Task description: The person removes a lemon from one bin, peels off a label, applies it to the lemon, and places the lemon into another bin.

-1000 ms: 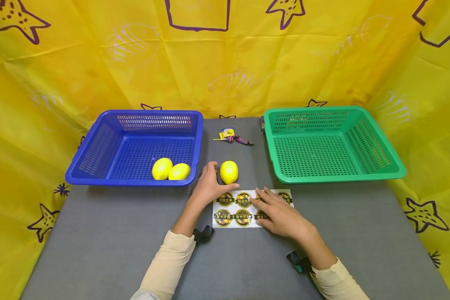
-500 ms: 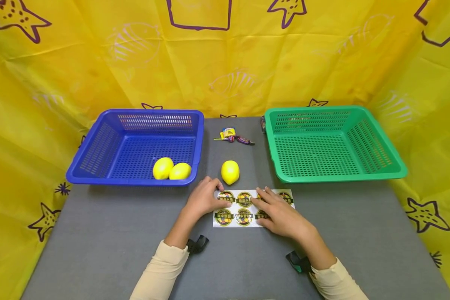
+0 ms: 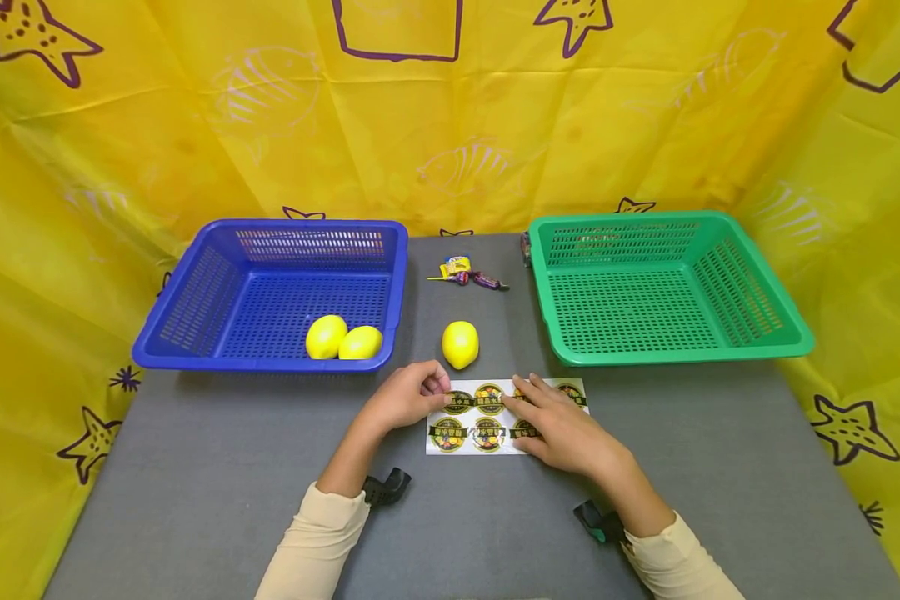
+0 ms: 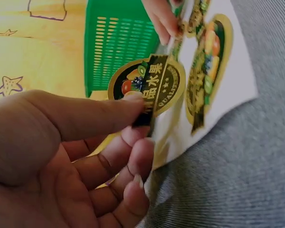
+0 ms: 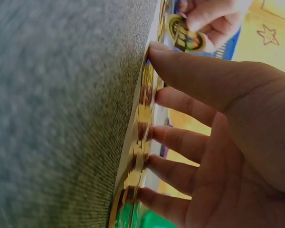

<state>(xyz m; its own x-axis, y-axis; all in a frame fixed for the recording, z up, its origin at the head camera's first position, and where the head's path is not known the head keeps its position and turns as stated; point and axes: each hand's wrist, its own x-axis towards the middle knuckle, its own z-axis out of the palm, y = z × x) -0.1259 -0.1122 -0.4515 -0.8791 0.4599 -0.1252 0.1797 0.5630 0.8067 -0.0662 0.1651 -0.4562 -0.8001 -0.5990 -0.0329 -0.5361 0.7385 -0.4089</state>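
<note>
A round fruit sticker (image 4: 147,85) is pinched between the thumb and curled fingers of the left hand (image 3: 405,398), at the upper left corner of the sticker sheet (image 3: 495,433); in the left wrist view its edge is seen lifted away from the white backing. The right hand (image 3: 562,429) is laid flat on the right part of the same sheet, its fingers straight and spread, nothing being gripped by it; in the right wrist view the fingertips (image 5: 154,50) are seen pressed against the sheet's surface. The sheet is spread on the grey table (image 3: 217,483) just in front of the person, and further round stickers are carried on it in two rows. Just beyond the sheet, a single lemon (image 3: 461,344) is set on the table, apart from both hands. To its left a blue basket (image 3: 195,308) is placed, in which two lemons (image 3: 343,338) lie touching each other near the front wall. To the right a green basket (image 3: 750,292) is placed. Between the baskets, farther back, a few wrapped candies (image 3: 467,273) are scattered. Cream sleeves (image 3: 311,546) are worn on both arms, and a yellow patterned cloth (image 3: 450,117) is hung behind and around the table.
</note>
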